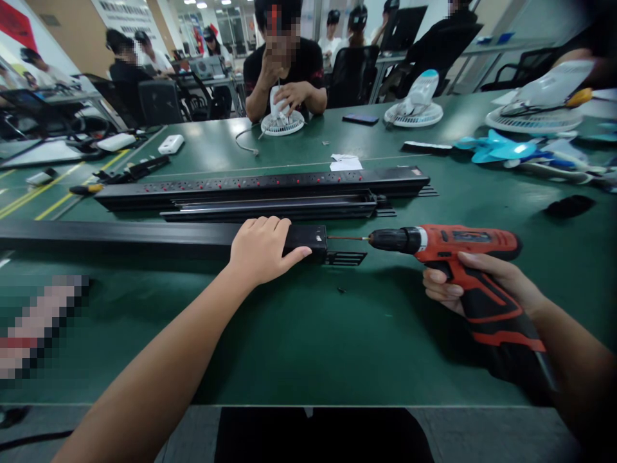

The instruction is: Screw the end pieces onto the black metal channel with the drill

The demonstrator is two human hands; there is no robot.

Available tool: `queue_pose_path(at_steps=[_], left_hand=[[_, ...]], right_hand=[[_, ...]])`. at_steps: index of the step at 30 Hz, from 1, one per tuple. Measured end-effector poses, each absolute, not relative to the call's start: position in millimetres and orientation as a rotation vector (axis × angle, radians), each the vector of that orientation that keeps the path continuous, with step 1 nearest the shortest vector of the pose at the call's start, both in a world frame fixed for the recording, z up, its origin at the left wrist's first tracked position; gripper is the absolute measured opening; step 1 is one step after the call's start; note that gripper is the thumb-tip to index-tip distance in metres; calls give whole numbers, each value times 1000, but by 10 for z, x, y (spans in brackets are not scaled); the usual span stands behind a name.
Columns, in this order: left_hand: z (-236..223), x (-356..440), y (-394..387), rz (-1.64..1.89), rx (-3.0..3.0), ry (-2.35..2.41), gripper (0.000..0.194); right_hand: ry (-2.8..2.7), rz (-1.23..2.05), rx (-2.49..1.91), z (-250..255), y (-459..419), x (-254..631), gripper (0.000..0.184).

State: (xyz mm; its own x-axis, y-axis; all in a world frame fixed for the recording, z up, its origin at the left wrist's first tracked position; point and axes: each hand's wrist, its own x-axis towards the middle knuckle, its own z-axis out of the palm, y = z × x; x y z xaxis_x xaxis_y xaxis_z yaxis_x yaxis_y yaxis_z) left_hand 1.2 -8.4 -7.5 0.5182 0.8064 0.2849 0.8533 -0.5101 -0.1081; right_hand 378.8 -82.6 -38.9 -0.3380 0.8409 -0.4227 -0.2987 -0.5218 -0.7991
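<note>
"Across the whole foreground, what does that green counter [299,347] carry?"

"Long black pieces, chiefly. One long black bar [120,235] lies nearest the person at work, running in from the left to about the middle. Just beyond it sits a thinner black rail [289,209], and behind that a red-dotted strip [270,183]."

"And on the far side?"

"A co-worker [284,71] in a dark top, one hand on a round white fan part [282,123]. More fan pieces lie off to the right, with some bright blue blades [501,148] among them."

"What's in the near person's grip?"

"A red and black drill [475,241], pointed left. The right hand [511,276] has its fingers clamped around the handle, thumb high up behind the body."

"The other one?"

"The left hand [263,251] lies over the bar close to its right end. Its fingers sit together, hooked over the far edge, with the thumb stretched along the near side, so it's clamped on the bar."

"Does the drill reach it?"

"Its slim bit [349,238] runs level up to the end face; I can't tell how far in it goes."

"And that speck below?"

"Some tiny dark piece [341,290], too small to make out."
</note>
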Motion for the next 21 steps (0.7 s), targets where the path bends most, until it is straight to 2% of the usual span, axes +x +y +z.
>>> queue_pose_path(at_steps=[21], left_hand=[[-60,18,-90,-310,-2531,-1416,67]], right_hand=[[-882,2000,-1114,-408,-801,3843,34]])
